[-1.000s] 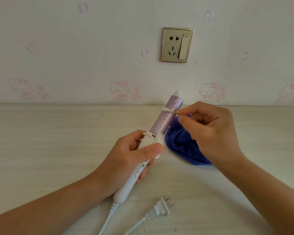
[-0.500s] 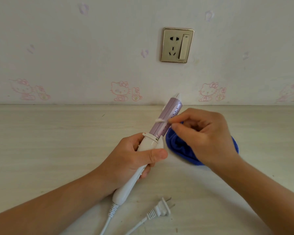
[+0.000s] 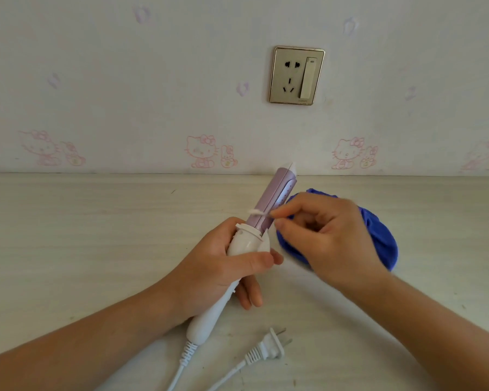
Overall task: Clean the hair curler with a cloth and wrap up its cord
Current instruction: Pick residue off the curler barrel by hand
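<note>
My left hand (image 3: 223, 266) grips the white handle of the hair curler (image 3: 271, 204), whose lilac barrel points up and away towards the wall. Pinched in my right hand (image 3: 322, 235) is a cotton swab (image 3: 259, 212), its white tip lying across the lower barrel near the white collar. A blue cloth (image 3: 378, 235) lies crumpled on the table behind my right hand, partly hidden by it. The curler's white cord (image 3: 187, 359) runs off the bottom edge, and its plug (image 3: 271, 345) lies on the table in front of me.
The pale wooden table (image 3: 68, 235) meets a wall papered with pink cartoon cats. A gold-framed wall socket with a switch (image 3: 296, 75) sits above the curler's tip.
My right hand has slid the swab down the barrel towards the collar. The curler has turned slightly in my left hand, and more of the blue cloth shows.
</note>
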Action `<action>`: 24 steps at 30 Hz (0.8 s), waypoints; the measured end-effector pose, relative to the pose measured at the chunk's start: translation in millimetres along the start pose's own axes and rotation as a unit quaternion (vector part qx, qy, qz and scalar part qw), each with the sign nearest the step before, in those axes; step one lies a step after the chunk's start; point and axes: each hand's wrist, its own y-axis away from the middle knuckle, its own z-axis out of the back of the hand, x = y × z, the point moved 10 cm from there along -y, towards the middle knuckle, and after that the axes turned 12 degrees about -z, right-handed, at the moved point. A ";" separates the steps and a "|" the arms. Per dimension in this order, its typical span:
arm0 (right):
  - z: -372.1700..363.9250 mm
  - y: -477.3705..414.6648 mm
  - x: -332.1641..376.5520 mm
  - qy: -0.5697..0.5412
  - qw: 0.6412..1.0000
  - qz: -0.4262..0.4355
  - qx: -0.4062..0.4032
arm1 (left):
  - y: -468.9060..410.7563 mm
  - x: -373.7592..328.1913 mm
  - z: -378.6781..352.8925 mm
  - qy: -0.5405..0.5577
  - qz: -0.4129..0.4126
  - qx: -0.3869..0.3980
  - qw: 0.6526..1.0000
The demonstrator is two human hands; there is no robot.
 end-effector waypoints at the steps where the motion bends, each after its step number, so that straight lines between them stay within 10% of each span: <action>1: -6.3 3.0 1.8 0.009 1.000 0.002 0.012 | -0.5 -0.3 0.7 0.005 0.000 0.000 1.000; 24: 23.7 -9.4 1.1 -0.028 0.999 0.008 -0.044 | 4.1 -6.8 6.7 0.060 -0.007 0.002 0.998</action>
